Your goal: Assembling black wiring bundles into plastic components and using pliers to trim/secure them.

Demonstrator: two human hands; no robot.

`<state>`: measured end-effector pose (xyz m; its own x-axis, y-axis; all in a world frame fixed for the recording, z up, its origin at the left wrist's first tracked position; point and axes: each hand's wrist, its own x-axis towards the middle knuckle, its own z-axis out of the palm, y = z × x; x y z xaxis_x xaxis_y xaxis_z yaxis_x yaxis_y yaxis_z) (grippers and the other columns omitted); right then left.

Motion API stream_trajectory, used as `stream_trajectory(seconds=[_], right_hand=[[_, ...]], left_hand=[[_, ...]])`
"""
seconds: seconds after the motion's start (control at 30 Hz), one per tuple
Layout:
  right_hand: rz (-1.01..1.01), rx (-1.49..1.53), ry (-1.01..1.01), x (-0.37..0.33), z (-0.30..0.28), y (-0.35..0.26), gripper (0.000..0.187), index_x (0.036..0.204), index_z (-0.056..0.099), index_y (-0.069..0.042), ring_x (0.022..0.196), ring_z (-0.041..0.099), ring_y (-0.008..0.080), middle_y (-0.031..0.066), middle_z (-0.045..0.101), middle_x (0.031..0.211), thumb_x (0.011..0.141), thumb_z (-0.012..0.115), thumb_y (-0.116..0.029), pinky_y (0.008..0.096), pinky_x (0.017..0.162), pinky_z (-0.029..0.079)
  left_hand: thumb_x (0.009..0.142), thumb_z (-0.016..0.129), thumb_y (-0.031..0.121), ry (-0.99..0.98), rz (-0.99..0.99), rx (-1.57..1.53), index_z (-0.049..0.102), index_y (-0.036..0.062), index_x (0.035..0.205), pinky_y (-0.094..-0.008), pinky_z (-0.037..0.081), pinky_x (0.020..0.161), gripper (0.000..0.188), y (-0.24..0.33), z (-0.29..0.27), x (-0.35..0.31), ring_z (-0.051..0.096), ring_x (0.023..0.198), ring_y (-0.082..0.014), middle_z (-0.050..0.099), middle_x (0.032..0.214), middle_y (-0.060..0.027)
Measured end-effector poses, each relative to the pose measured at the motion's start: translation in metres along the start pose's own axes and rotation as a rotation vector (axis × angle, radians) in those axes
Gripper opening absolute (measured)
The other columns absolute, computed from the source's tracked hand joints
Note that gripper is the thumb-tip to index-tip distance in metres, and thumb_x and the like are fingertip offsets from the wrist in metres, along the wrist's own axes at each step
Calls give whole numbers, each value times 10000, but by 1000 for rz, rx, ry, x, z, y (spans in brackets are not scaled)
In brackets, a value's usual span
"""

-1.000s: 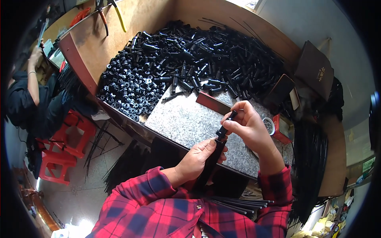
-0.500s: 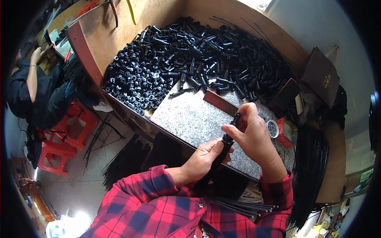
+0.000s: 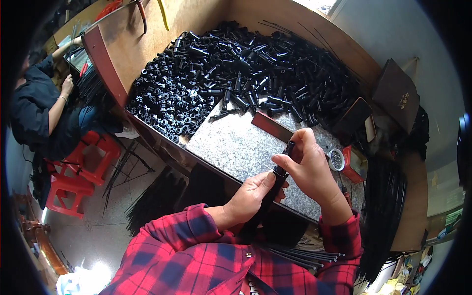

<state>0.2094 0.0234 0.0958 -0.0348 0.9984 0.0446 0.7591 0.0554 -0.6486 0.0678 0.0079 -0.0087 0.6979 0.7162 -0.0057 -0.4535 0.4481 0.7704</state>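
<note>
In front of my body, my left hand [image 3: 248, 199] is closed around a dark, slim bundle that runs down toward my lap. A black tubular piece [image 3: 289, 148] stands at the bundle's upper end. My right hand [image 3: 314, 164] grips this piece between thumb and fingers. Beside my left thumb a thin bright wire or pin [image 3: 269, 169] sticks out. Both hands are over the near edge of a speckled grey board [image 3: 221, 142]. Beyond it lie a heap of black tubular parts [image 3: 280, 64] and a pile of small black ring-shaped parts [image 3: 169, 98].
A reddish flat bar [image 3: 272, 127], a white bowl of tiny metal pieces [image 3: 337, 160] and a red box [image 3: 351, 164] sit near my right hand. Long black rods [image 3: 386, 196] stand at right. Wooden walls [image 3: 196, 18] enclose the bench. Left are red stools [image 3: 71, 194] and a co-worker [image 3: 37, 103].
My hands keep their grip; the tubular piece and right hand have shifted slightly left. At the far left, the co-worker has lowered one hand and stretched the other arm toward their bench.
</note>
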Motion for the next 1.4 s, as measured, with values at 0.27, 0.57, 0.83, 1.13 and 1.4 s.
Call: stream_trajectory(seconds=[0.27,0.57,0.83,1.13,1.4], right_hand=[[-27,290,-5,2,3,22,346,1023,413,-9,744,548,58,30,561,797,833,690,-91,205,625,470],[52,480,3,-4,8,26,378,1090,424,6,767,576,82,45,581,834,825,684,-62,205,677,481],[21,407,-226,-28,9,39,401,1128,598,-10,977,588,173,79,603,1041,765,742,-101,334,836,494],[-187,469,-256,-23,3,53,312,1070,605,-12,902,593,156,52,627,964,790,719,-92,310,784,495],[-170,482,-240,-24,8,57,299,1004,587,-6,738,594,141,63,629,901,761,748,-74,275,705,496]], left_hand=[[999,369,416,-27,5,0,562,30,1056,-227,451,732,436,-4,-3,4,535,761,-74,589,836,-13],[995,390,403,48,-8,-1,550,33,1086,-219,458,725,413,-3,-2,1,541,763,-66,599,850,-12],[1002,391,363,8,-7,-140,535,22,1153,-229,454,739,399,-6,-2,6,546,772,-84,586,843,-26],[1014,358,344,-33,-11,-53,519,12,1195,-251,439,765,411,-4,1,5,537,800,-106,581,860,-39],[1019,336,342,-64,5,-23,503,8,1209,-265,443,772,419,-4,-4,5,552,807,-125,590,889,-53]])
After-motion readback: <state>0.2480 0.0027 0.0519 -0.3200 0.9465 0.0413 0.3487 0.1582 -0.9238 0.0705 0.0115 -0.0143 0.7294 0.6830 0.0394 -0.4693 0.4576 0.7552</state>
